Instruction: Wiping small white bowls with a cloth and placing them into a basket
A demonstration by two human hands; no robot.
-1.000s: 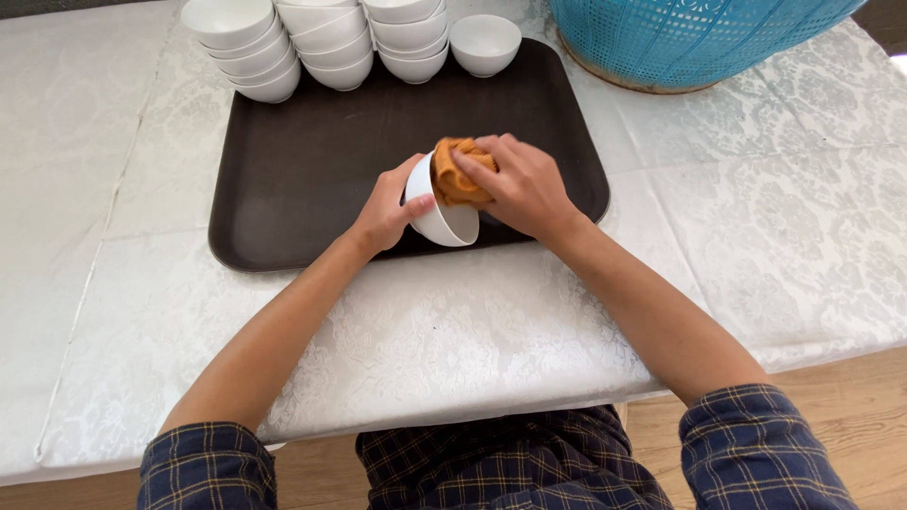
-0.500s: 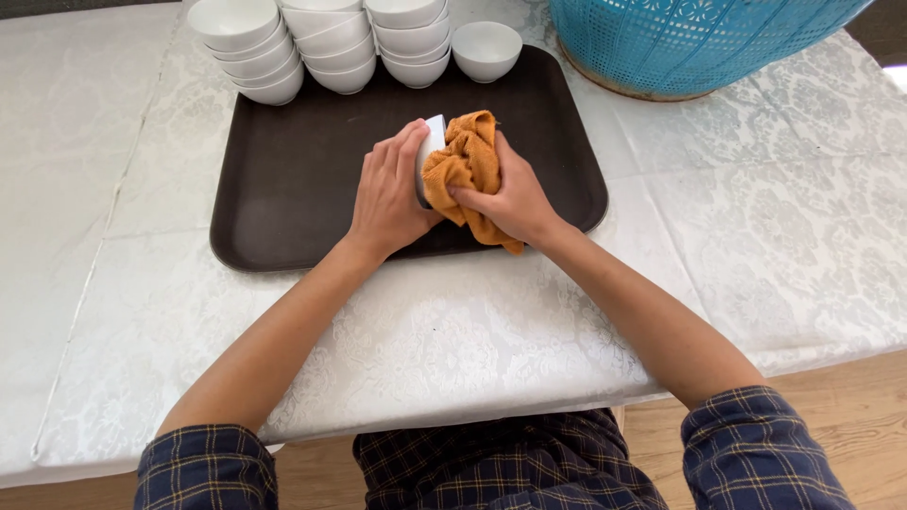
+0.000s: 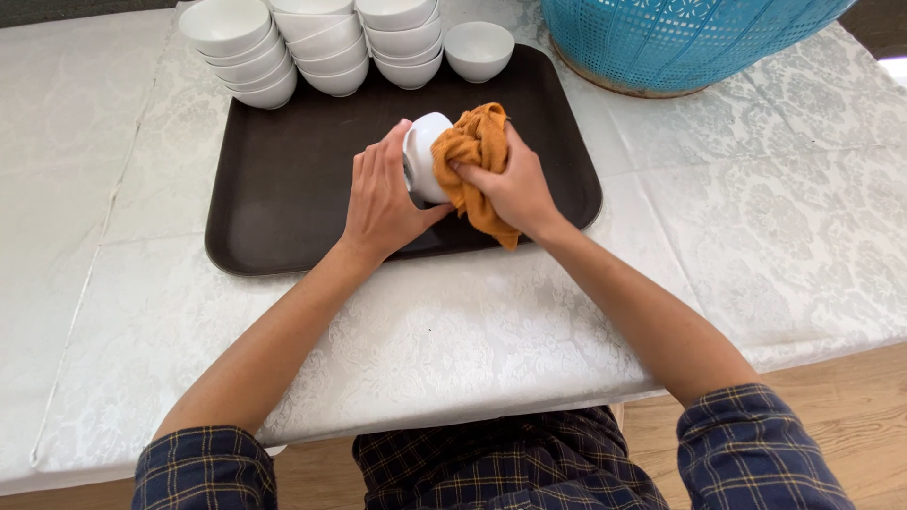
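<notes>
Your left hand (image 3: 383,198) cups a white bowl (image 3: 423,156), its fingers (image 3: 378,165) curled round the bowl's near side and thumb underneath. Your right hand (image 3: 510,184) presses an orange cloth (image 3: 472,146) against the bowl, fingers closed on the cloth, whose tail hangs below the palm. Both are above a dark tray (image 3: 283,198) on the desk (image 3: 453,331). Beyond the fingertips stand stacked bowls (image 3: 321,38), a single bowl (image 3: 479,49), and a blue basket (image 3: 680,38).
</notes>
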